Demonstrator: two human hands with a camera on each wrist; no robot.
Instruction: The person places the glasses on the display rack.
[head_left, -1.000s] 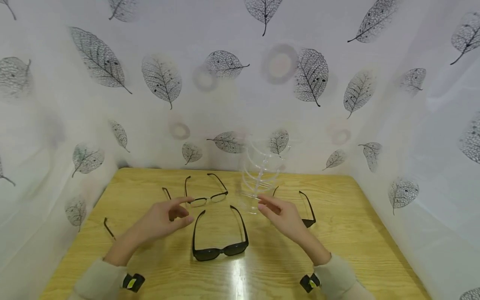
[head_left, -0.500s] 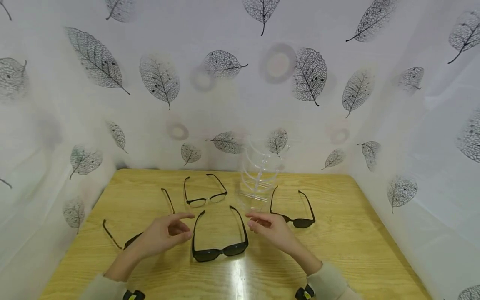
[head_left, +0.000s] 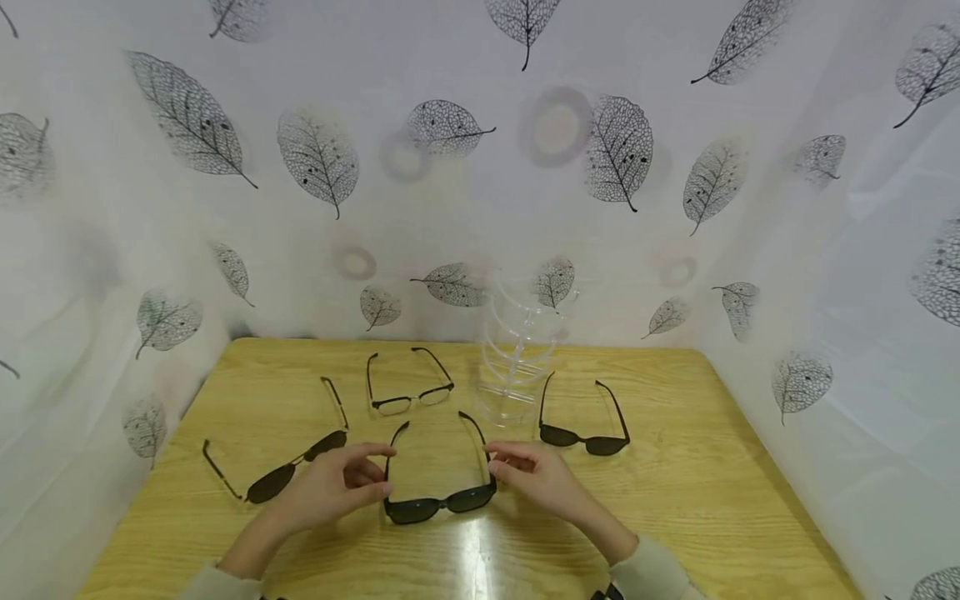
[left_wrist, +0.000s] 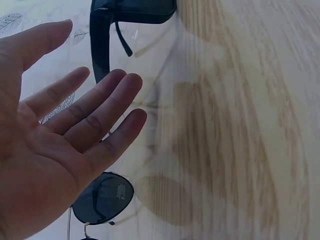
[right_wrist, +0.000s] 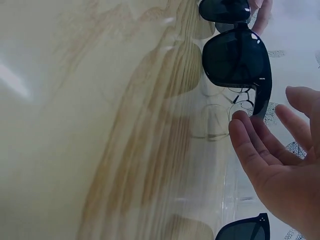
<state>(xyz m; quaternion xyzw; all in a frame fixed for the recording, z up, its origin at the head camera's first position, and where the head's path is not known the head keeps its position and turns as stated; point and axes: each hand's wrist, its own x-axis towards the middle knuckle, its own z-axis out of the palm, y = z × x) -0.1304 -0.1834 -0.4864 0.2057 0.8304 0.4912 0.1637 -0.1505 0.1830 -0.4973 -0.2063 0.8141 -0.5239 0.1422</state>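
**Either side of the black sunglasses**

Toward the surface's left edge, my left hand is loosely spread, gripping nothing. The sunglasses lie midway between left and right edges, unfolded toward the far edge, likely for steadiness. My right hand, equally slack, mirrors it, presumably for balance; contact I cannot tell.

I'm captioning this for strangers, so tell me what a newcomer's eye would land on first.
Likely the black sunglasses between the left hand and right hand, near the middle of the table. Next, the dark leaves printed across the pale backdrop behind. The clear stand towards the far edge probably comes later, being see-through.
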